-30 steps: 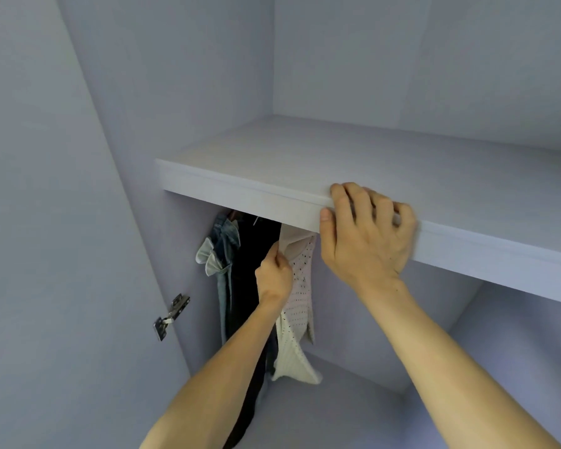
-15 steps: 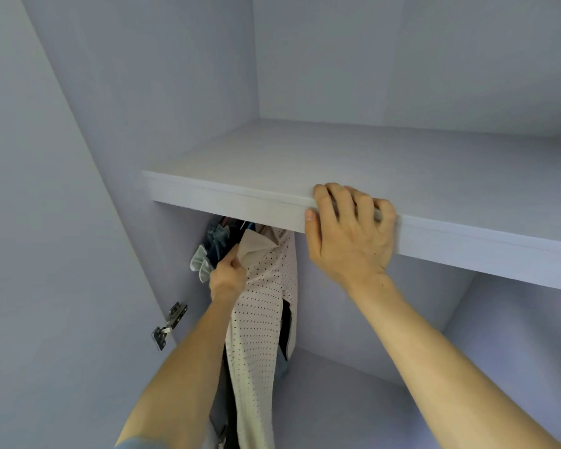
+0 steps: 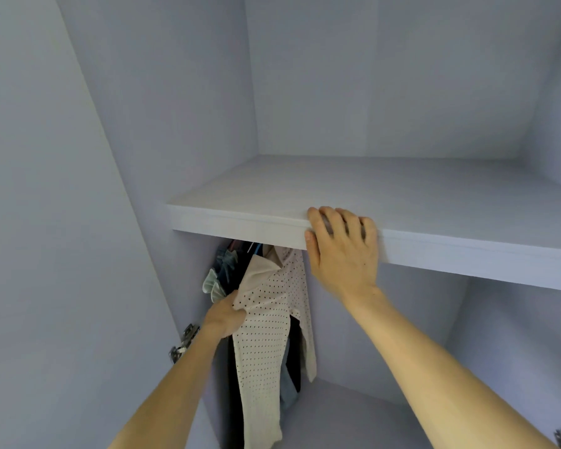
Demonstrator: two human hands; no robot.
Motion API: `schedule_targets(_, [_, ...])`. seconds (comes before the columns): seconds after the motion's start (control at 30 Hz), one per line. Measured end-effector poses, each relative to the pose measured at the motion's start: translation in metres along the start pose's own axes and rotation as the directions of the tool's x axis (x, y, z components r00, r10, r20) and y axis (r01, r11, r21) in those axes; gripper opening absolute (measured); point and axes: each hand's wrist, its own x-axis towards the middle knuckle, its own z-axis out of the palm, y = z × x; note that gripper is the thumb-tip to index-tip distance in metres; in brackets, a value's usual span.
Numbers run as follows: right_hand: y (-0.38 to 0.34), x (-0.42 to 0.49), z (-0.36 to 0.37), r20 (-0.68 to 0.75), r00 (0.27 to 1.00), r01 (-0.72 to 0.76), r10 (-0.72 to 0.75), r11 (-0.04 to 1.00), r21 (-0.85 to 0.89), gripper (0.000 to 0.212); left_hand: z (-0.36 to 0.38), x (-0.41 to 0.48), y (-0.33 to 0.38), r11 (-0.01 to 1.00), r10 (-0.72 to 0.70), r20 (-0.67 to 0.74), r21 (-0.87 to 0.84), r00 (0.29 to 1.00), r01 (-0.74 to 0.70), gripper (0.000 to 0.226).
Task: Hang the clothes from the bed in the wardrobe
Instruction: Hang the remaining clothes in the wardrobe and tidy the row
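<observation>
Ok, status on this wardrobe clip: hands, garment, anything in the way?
Left hand grips the polka-dot shirt below its collar. Right hand curls over the shelf. Shirt hangs under it beside dark garments; rail hidden.

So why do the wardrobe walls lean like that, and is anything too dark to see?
Head view: the wide-angle lens splays the walls and tilts the shelf. The light is soft, with no glare. Shade under the shelf dims the dark clothes behind the dotted shirt.
</observation>
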Motion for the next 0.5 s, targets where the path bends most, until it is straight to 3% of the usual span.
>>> schedule_targets(0.1, [-0.003, -0.006, -0.006, 0.077, 0.997, 0.024, -0.026, 0.999, 0.028, 0.045, -0.016, -0.031, -0.019, 1.0, 0.025, 0.025, 0.007, 0.999, -0.025, 0.057])
schedule_targets(0.2, [-0.012, -0.022, -0.019, 0.191, 0.981, 0.005, -0.021, 0.997, 0.08, 0.065, -0.032, -0.066, -0.04, 0.987, 0.056, -0.029, 0.155, 0.998, -0.051, 0.058])
schedule_targets(0.37, [-0.058, -0.105, -0.054, 0.371, 0.924, -0.049, -0.097, 0.93, 0.363, 0.049, -0.048, -0.16, -0.073, 0.919, 0.13, -0.102, 0.385, 0.986, -0.082, 0.053])
schedule_targets(0.5, [-0.112, -0.2, -0.088, 0.522, 0.829, -0.14, -0.201, 0.829, 0.541, 0.042, -0.04, -0.247, -0.118, 0.882, 0.053, -0.218, 0.467, 0.975, 0.056, 0.051])
